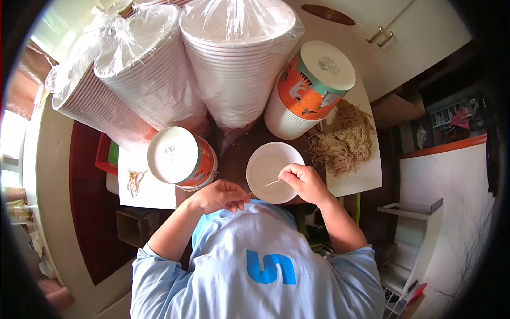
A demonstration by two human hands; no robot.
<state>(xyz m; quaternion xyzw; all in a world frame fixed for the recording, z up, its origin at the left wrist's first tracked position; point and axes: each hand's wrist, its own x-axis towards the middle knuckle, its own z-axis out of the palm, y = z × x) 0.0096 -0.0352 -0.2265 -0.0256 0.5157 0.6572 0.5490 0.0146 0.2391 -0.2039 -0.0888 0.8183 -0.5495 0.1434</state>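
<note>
My right hand pinches a short thin tan cord, whose loose end hangs over the mouth of a white paper tub. That tub stands upright just in front of my body, and its inside looks plain white. At the tub's near left rim, my left hand is closed with thumb and fingers together; a tiny thin tip shows at them, too small to name. Beyond my right hand lies a tangled heap of tan cords. Left of the tub is an upside-down stack of orange and green printed tubs.
Tall stacks of white tubs in clear plastic bags fill the back left and middle. Another inverted printed stack stands at the back right. A small bunch of brown strings lies left on a white board. A white shelf rack stands at right.
</note>
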